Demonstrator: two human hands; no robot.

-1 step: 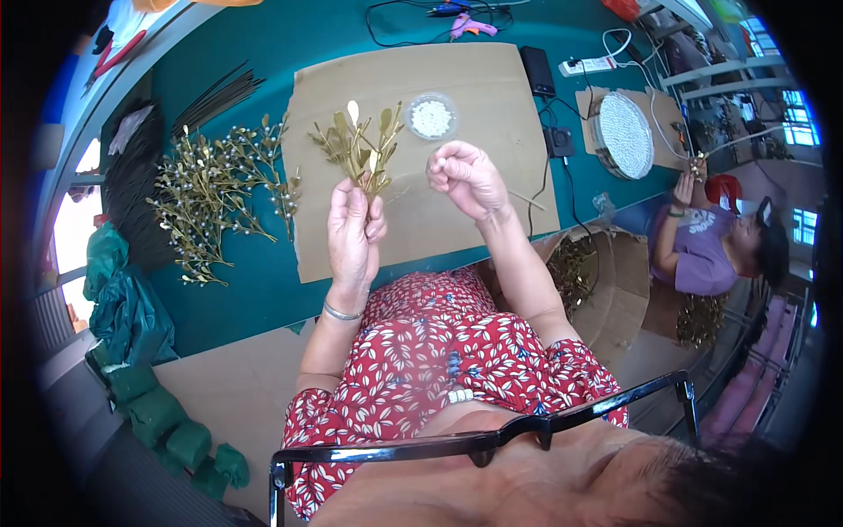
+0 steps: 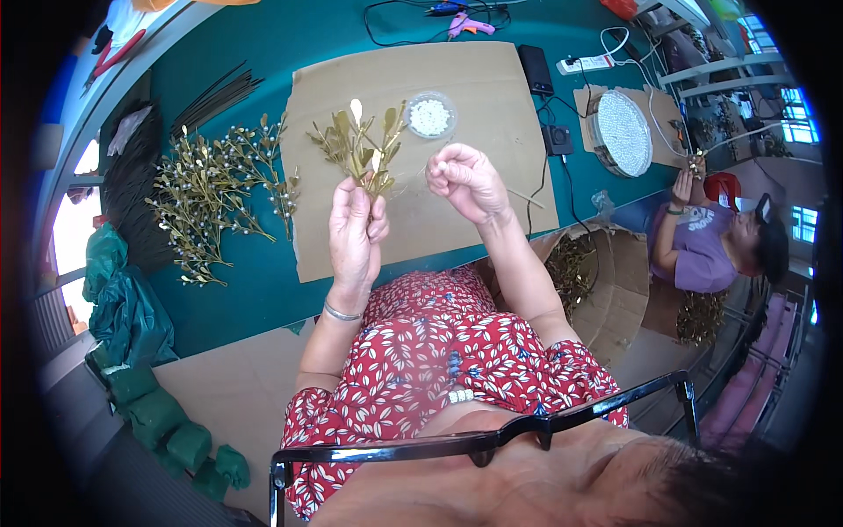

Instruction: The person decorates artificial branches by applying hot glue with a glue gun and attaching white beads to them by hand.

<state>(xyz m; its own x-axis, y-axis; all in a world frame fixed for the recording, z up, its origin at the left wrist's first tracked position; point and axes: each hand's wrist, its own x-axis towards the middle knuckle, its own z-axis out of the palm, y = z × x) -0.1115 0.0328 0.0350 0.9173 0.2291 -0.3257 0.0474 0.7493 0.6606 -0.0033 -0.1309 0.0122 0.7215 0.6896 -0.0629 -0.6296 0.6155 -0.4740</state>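
My left hand [image 2: 356, 233] is closed round the stems of an artificial leafy sprig [image 2: 358, 149], gold-green in colour. The sprig stands upright over a cardboard sheet [image 2: 334, 83]. To its right, my right hand [image 2: 470, 180] is raised with thumb and fingers pinched together. What the pinch holds, if anything, is too small to make out. Faint thin strands show between the two hands. Just beyond my right hand, a small clear round dish [image 2: 431, 116] of white beads rests on the cardboard.
Finished-looking beaded sprigs [image 2: 219, 193] lie left of the cardboard, near dark wire stems [image 2: 215, 97]. A pink glue gun [image 2: 471, 25] lies at the back. Rightward are a power strip [image 2: 586, 64], cables, a large bead tray [image 2: 624, 133], a cardboard box [image 2: 615, 290] and a co-worker [image 2: 707, 237].
The sprig's top has shifted very slightly to the right. Both hands otherwise keep the same place and grip.
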